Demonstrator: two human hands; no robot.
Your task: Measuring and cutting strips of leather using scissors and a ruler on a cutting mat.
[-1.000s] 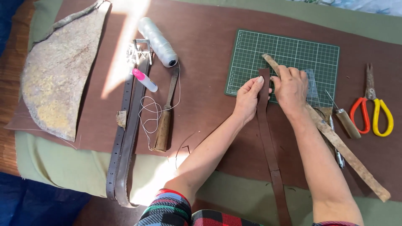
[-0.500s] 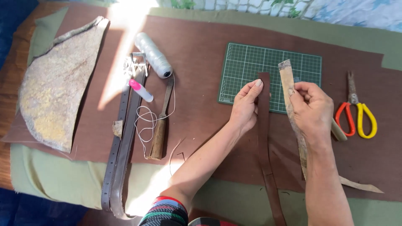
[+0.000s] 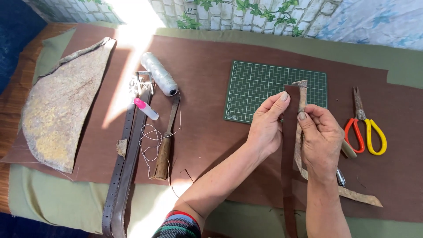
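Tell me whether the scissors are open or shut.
Shut: the scissors lie flat on the brown cloth, blades together in one point, red and yellow handles side by side.

Dark brown leather strap point(image 3: 289, 154), held upright beside pale worn strip point(image 3: 301, 99)

Dark brown strap point(image 3: 289, 150), green gridded mat point(image 3: 260, 88), red-and-yellow scissors point(image 3: 365, 132), white thread spool point(image 3: 159, 79), mottled tan hide point(image 3: 61, 114).

No packages, labels, signs or screens in view.
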